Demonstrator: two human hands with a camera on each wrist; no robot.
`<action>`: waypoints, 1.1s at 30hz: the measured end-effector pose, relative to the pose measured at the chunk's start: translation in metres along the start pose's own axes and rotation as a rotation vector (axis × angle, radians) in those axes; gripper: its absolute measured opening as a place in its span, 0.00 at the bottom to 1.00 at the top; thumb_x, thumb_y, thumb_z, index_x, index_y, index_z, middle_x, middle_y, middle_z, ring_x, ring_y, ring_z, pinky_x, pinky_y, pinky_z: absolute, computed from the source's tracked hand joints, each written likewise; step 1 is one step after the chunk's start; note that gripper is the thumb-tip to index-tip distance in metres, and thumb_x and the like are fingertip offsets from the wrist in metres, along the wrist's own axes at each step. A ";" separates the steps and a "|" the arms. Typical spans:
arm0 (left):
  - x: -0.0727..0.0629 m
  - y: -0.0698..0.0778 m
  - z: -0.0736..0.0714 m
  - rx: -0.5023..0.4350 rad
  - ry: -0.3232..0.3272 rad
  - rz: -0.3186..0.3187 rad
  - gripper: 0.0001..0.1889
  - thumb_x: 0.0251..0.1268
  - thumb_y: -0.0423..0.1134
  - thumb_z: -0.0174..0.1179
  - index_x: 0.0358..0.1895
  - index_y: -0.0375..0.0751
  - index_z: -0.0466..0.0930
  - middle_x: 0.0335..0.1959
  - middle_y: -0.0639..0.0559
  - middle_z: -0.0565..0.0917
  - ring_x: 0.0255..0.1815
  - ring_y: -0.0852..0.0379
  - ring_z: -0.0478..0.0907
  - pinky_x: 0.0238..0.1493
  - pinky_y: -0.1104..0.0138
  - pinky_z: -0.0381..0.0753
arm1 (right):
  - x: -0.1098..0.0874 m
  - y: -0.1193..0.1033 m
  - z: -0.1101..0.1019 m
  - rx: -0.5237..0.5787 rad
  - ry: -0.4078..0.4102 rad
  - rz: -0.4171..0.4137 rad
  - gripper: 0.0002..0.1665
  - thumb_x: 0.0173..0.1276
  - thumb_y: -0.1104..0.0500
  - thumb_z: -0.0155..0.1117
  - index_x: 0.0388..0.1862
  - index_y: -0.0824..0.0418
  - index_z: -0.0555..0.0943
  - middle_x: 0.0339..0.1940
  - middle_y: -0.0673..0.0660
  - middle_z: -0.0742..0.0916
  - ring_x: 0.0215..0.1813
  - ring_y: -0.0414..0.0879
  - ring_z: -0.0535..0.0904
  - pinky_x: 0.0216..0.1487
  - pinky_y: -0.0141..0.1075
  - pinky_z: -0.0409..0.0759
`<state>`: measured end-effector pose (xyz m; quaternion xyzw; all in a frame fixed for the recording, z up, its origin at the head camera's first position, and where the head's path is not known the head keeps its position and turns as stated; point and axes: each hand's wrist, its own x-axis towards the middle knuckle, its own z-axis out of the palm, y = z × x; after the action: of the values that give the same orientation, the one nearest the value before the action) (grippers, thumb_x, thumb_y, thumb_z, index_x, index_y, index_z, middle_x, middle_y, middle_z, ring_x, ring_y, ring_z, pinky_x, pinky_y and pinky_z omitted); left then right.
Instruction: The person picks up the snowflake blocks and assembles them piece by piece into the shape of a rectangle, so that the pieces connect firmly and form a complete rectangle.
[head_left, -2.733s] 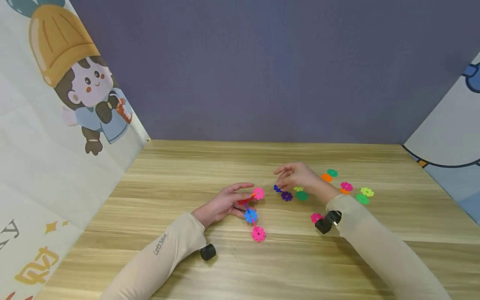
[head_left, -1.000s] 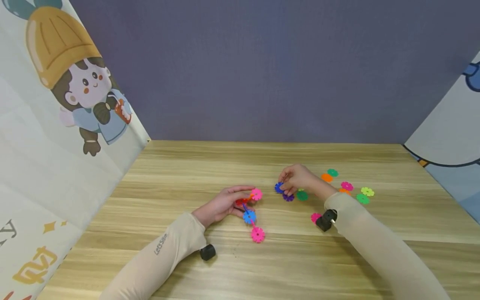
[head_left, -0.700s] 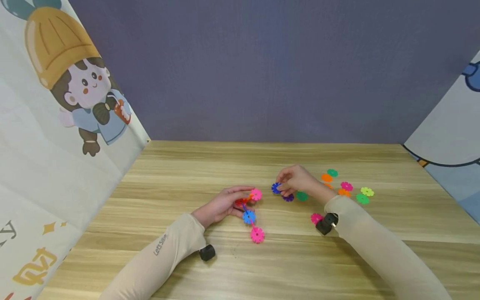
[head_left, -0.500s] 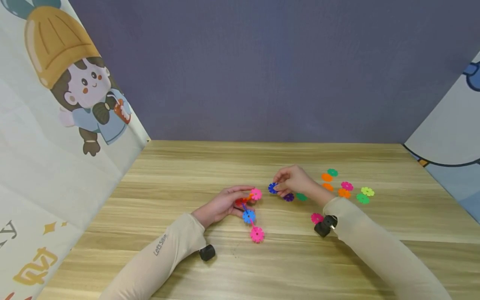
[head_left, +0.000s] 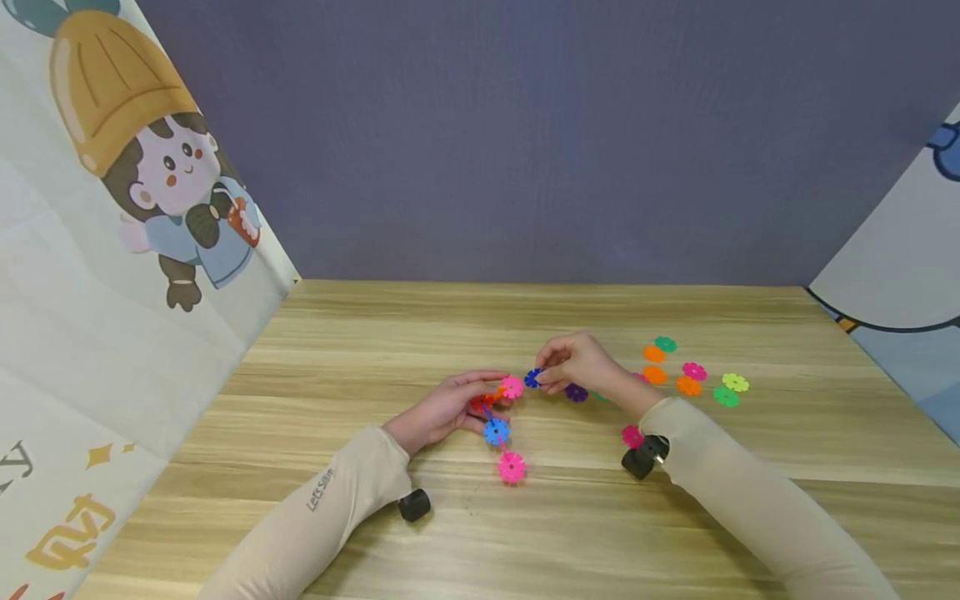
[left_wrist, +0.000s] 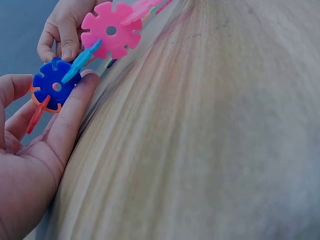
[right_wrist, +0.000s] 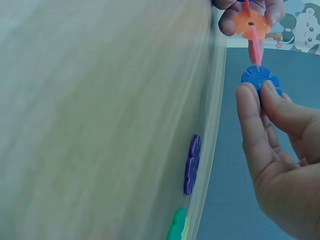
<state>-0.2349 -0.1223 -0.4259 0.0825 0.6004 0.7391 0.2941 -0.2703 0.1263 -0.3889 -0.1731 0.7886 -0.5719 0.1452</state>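
My left hand [head_left: 450, 407] holds a linked chain of notched plastic snowflake discs by its red disc [head_left: 482, 402]. From it hang a light blue disc [head_left: 496, 432] and a pink disc [head_left: 512, 467]; a dark blue disc [left_wrist: 47, 87] links between them in the left wrist view. An orange disc [right_wrist: 245, 25] and a pink disc [head_left: 512, 387] form the other end. Between thumb and fingers, my right hand [head_left: 581, 362] pinches a loose blue snowflake disc [right_wrist: 257, 75], its edge close to that pink disc. Whether the two touch I cannot tell.
On the wooden table [head_left: 337, 350] lie a purple disc [head_left: 576, 392] under the right hand and a pink one [head_left: 632, 436] by the right wrist. Orange [head_left: 688, 386], green [head_left: 726, 396] and yellow [head_left: 735, 382] discs are scattered to the right. A dark panel [head_left: 525, 142] stands behind.
My right hand has taken the blue disc from beside the purple one and carried it left to the chain's pink end. The left hand has stayed nearly still.
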 end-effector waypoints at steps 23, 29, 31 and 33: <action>0.014 0.001 0.001 -0.003 0.007 -0.003 0.24 0.78 0.33 0.47 0.73 0.32 0.64 0.42 0.45 0.86 0.39 0.54 0.86 0.34 0.67 0.88 | 0.014 0.010 -0.008 0.012 -0.050 -0.039 0.04 0.59 0.77 0.69 0.33 0.76 0.84 0.28 0.61 0.87 0.32 0.57 0.87 0.36 0.46 0.89; 0.012 0.002 0.001 0.023 -0.016 -0.007 0.24 0.79 0.31 0.46 0.74 0.31 0.62 0.49 0.38 0.85 0.43 0.53 0.86 0.39 0.64 0.88 | 0.014 0.008 -0.006 -0.036 -0.040 -0.046 0.03 0.59 0.77 0.69 0.32 0.75 0.84 0.27 0.61 0.87 0.32 0.59 0.87 0.37 0.46 0.89; 0.012 0.002 0.001 0.035 -0.017 -0.005 0.24 0.79 0.30 0.46 0.73 0.30 0.62 0.52 0.36 0.84 0.43 0.54 0.86 0.40 0.64 0.88 | 0.014 0.006 -0.005 -0.052 -0.033 -0.045 0.03 0.58 0.77 0.69 0.31 0.74 0.84 0.26 0.60 0.87 0.32 0.59 0.87 0.36 0.46 0.89; 0.012 0.002 0.001 0.043 -0.016 -0.003 0.23 0.79 0.30 0.46 0.73 0.29 0.62 0.53 0.34 0.83 0.44 0.54 0.86 0.40 0.64 0.88 | 0.014 0.005 -0.004 -0.059 -0.024 -0.045 0.03 0.58 0.78 0.69 0.30 0.74 0.84 0.26 0.61 0.87 0.32 0.59 0.87 0.36 0.45 0.89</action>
<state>-0.2448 -0.1153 -0.4263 0.0940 0.6140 0.7247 0.2982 -0.2849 0.1246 -0.3926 -0.2018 0.7991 -0.5496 0.1367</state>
